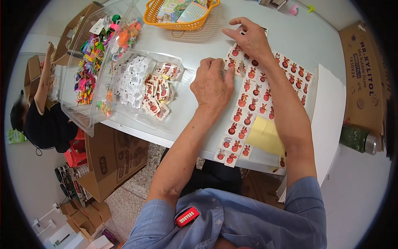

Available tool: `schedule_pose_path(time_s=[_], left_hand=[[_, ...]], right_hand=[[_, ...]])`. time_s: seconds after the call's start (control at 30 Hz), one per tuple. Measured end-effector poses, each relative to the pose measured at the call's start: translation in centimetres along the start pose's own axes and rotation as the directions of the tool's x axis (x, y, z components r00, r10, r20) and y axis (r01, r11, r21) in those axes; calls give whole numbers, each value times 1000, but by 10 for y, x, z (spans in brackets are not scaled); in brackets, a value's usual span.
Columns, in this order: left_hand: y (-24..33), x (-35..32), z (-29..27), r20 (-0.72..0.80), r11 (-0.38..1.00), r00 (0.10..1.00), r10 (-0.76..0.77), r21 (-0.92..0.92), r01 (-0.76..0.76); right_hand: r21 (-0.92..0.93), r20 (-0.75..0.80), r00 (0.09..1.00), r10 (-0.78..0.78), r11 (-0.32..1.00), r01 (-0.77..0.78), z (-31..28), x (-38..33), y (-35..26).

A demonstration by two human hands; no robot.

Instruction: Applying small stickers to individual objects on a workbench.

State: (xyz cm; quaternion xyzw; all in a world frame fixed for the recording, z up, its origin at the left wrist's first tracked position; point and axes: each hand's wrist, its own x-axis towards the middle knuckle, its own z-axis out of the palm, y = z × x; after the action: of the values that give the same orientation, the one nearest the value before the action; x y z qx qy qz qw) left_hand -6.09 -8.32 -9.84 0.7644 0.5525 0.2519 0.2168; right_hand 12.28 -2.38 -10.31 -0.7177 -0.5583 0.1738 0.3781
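Sheets of small square stickers [262, 93] with red cartoon figures lie in columns on the white table. My left hand [213, 85] rests at the left edge of these sheets. Its fingers are bent down, and its thumb stands apart beside a sticker piece [237, 66]. Farther off, my right hand [253, 39] hovers over the far end of the sheets with thumb and fingers spread. A small spot shows in the gap between them, too small to make out. Pale yellow paper [265, 135] covers part of the sheets near my right forearm.
To the left, a clear plastic tray [176, 60] holds cut stickers and small white packets. Beyond it, another clear container [68, 106] holds colourful trinkets. An orange basket [192, 25] stands at the back. A cardboard box [358, 70] and a green bottle [354, 139] are at right. Another person [45, 120] is far left.
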Motion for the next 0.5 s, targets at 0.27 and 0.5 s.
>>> schedule_pose_path(time_s=[0.27,0.5], left_hand=[[9,8,-16,126,993,991,-47,-98,59],[8,18,-13,256,951,964,-79,-272,150]], right_hand=[[600,-110,993,-33,794,93,0,-3,17],[550,-146,989,-22,830,100,3,-4,14]])
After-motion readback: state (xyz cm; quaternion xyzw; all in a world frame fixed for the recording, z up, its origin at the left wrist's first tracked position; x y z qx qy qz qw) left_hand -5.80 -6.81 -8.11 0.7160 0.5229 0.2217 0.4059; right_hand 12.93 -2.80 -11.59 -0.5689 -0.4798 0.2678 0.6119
